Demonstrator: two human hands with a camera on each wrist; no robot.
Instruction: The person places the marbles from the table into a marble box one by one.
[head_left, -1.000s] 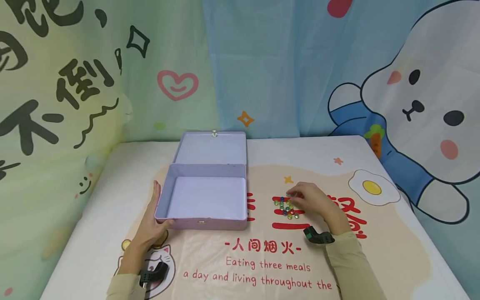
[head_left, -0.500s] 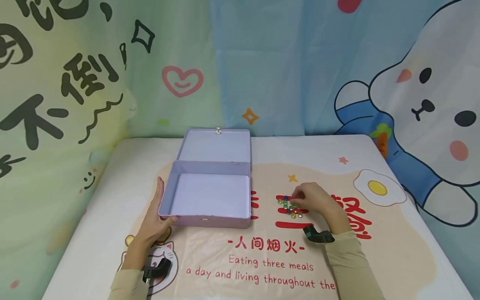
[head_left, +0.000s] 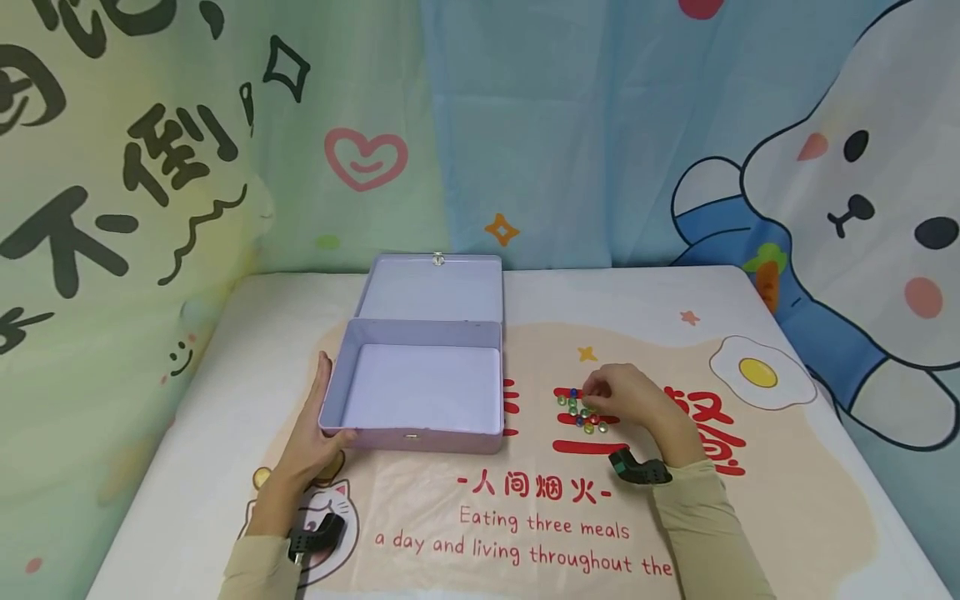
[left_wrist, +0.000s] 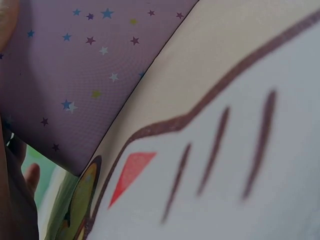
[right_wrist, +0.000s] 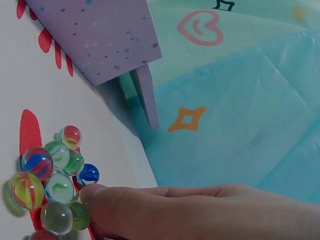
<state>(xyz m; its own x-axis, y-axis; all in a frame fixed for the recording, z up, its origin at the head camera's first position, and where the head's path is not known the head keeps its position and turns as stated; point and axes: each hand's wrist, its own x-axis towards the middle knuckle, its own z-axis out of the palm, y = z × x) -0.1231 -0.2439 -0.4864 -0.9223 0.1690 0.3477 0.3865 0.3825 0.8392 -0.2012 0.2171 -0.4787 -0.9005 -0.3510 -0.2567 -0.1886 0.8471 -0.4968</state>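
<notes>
A lilac lidded box (head_left: 450,441) stands with its lid (head_left: 435,287) tipped back and its interior bare. My left hand (head_left: 306,442) holds its near left corner, fingers along the side wall and thumb on the front. The left wrist view shows the star-printed outside (left_wrist: 90,65) of the box and parts of a hand (left_wrist: 20,200). To the right of the box lies a cluster of glass marbles (head_left: 573,410). My right hand (head_left: 633,404) is bent down over them, thumb tip right against several marbles (right_wrist: 60,187); whether it pinches one I cannot tell.
The table is covered by a printed cloth (head_left: 540,546) with red characters, a fried egg and a cat. Behind the table hangs a patterned curtain (head_left: 525,150). Both wrists wear black bands, such as the right band (head_left: 639,468).
The head view has shifted slightly. My right hand has come a little lower onto the marbles, fingers bent closer together; the left hand stays on the box.
</notes>
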